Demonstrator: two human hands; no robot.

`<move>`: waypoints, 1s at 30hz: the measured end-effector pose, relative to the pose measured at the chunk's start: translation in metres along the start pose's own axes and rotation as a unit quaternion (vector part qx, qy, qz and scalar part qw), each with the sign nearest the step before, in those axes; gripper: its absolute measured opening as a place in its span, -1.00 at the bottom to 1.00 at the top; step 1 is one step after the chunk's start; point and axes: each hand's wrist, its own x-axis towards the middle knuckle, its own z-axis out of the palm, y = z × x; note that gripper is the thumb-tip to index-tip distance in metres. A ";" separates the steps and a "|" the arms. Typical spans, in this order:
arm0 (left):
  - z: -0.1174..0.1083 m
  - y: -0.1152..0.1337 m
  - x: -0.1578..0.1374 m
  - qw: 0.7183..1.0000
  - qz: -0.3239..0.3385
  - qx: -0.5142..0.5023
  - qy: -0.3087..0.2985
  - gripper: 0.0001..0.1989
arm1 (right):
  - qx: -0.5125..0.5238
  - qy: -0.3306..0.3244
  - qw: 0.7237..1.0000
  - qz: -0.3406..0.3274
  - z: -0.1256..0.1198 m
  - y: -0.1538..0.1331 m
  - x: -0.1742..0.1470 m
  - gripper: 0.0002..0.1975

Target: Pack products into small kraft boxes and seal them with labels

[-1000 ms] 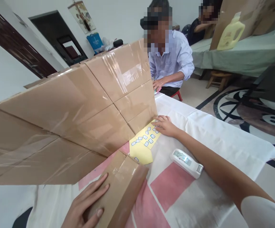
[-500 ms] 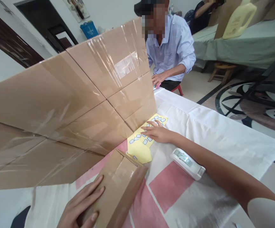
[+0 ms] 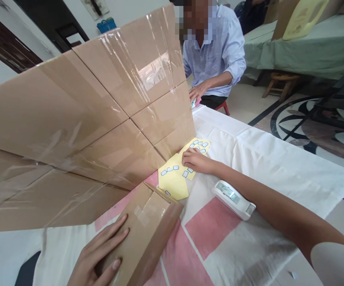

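Note:
My left hand (image 3: pixel 100 252) lies on a small taped cardboard box (image 3: pixel 145 216), fingers stretched and spread over its upper face. Beyond the box's far end is a flat yellow paper piece (image 3: pixel 174 186) carrying several small white labels with blue borders (image 3: pixel 176 168). My right hand (image 3: pixel 198 161) rests on this paper with its fingers curled in; whether anything is between them is hidden. Below my right forearm, a white correction-tape-like dispenser (image 3: pixel 233 200) with a clear window lies on the cloth.
A tall wall of taped cardboard (image 3: pixel 100 135) stands along the left. The white and pink cloth (image 3: pixel 213 226) covers the table. Across it sits a person in a light blue shirt (image 3: pixel 216 55). Behind are a green-covered table (image 3: pixel 302 53), a yellow jug (image 3: pixel 304 20) and a wooden stool (image 3: pixel 280 84).
My right hand's fingers have curled in from a spread pose, uncovering more of the yellow paper. My left hand stays on the box. The whole view has shifted slightly.

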 end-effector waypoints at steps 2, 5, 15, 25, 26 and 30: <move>-0.001 0.001 0.004 1.000 0.010 -0.008 0.008 -0.50 | 0.018 0.026 0.999 0.006 -0.001 0.003 0.001 -0.83; -0.003 0.004 0.009 0.999 0.009 -0.027 0.018 -0.53 | 0.039 0.047 0.998 0.008 -0.010 0.005 0.004 -0.85; 0.004 0.011 -0.025 0.991 -0.065 -0.095 0.061 -0.56 | 0.313 0.055 0.948 -0.039 -0.076 -0.074 0.004 -0.60; 0.026 0.007 -0.095 0.943 -0.193 -0.174 0.209 -0.69 | 0.276 -0.054 0.956 -0.080 -0.061 -0.146 -0.008 -0.73; 0.026 0.007 -0.096 0.939 -0.200 -0.176 0.216 -0.69 | 0.262 -0.039 0.961 -0.082 -0.063 -0.149 -0.010 -0.75; 0.026 0.010 -0.095 0.935 -0.217 -0.181 0.214 -0.67 | 0.216 -0.025 0.973 -0.079 -0.066 -0.164 -0.016 -0.74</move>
